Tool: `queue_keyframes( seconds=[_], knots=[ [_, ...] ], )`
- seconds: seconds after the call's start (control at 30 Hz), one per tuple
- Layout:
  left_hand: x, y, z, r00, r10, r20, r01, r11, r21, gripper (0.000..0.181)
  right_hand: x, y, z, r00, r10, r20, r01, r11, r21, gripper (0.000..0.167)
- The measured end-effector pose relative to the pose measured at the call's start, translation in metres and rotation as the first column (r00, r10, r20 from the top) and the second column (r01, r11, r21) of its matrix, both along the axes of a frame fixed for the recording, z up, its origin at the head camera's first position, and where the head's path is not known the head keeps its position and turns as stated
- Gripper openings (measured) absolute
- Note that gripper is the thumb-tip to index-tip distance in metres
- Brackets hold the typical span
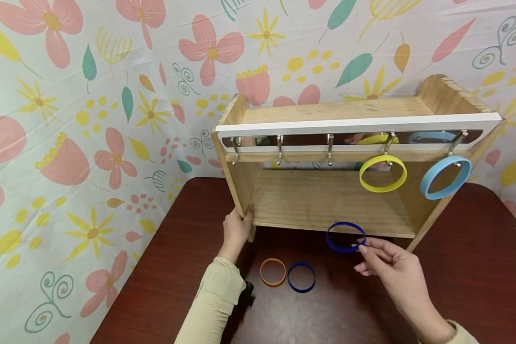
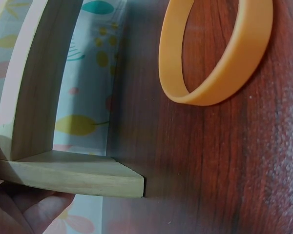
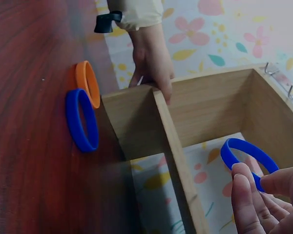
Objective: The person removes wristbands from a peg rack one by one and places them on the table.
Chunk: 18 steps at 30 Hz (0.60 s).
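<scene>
Between thumb and fingers my right hand pinches a dark blue silicone wristband, held up before the lower shelf of a wooden rack. My left hand grips the rack's left side panel near its bottom, thumb on the inner side; in the left wrist view its fingers wrap behind the wood. On the table lie an orange wristband and a second dark blue wristband, side by side. A yellow wristband and a light blue wristband hang from the two right-hand hooks.
Several metal hooks line the white-edged strip along the rack's front; the three on the left carry no band. The dark red-brown table bears the rack. Behind stands a flower-patterned cloth.
</scene>
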<state>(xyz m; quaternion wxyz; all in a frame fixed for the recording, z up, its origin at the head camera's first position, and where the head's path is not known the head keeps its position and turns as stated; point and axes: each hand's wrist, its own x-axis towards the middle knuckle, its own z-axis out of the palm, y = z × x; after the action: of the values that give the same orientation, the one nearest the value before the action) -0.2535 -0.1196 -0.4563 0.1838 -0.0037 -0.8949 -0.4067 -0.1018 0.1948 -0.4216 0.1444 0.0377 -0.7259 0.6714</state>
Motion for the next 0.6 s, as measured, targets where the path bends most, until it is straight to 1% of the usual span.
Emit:
queue_keyframes(
  seconds=[0.23,0.3,0.47,0.53,0.6],
  knots=[
    [0.000,0.000,0.000,1.000,0.002,0.000,-0.002,1.000,0.003,0.028,0.002,0.001,-0.014,0.999,0.009,0.039,-0.008,1.000,-0.002,0.020],
    [0.000,0.000,0.000,1.000,0.004,0.000,-0.004,1.000,0.004,0.027,0.003,0.001,-0.018,0.998,0.008,0.060,-0.007,1.000,-0.008,0.016],
    [0.000,0.000,-0.001,1.000,0.005,-0.005,-0.005,1.000,0.005,0.027,0.006,0.000,-0.024,0.995,0.002,0.104,-0.007,0.999,0.041,0.018],
    [0.000,0.000,-0.001,1.000,0.004,-0.007,-0.004,1.000,0.006,0.027,0.007,0.000,-0.025,0.994,0.002,0.112,-0.009,0.998,0.059,0.023],
    [-0.001,0.000,-0.001,1.000,0.002,-0.008,-0.002,1.000,0.006,0.027,0.008,0.000,-0.027,0.992,0.000,0.123,-0.010,0.997,0.076,0.023]
  ],
)
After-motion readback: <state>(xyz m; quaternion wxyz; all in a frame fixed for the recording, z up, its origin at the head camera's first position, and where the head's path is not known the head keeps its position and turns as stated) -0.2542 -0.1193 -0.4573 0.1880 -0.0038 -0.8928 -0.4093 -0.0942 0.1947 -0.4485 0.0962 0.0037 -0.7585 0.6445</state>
